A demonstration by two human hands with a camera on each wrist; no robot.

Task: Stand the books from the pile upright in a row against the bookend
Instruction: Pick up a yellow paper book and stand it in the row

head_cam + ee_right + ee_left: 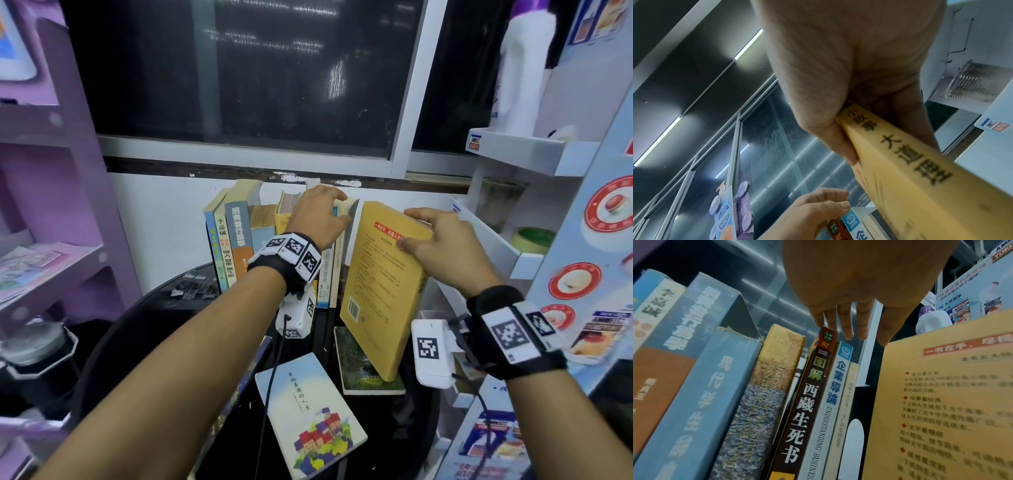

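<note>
A row of upright books stands at the back of the dark round table. My left hand rests on the tops of the rightmost books, fingers draped over their far edge. My right hand grips the top edge of a yellow book, thumb on the back cover. It is held upright and slightly tilted just right of the row, its lower corner over the pile. A black plate with a pale oval opening stands between the last book and the yellow book.
Lying flat in front are a green-covered book, a pale blue book with coloured houses and a dark book under my left forearm. A purple shelf stands left, a white display rack close on the right.
</note>
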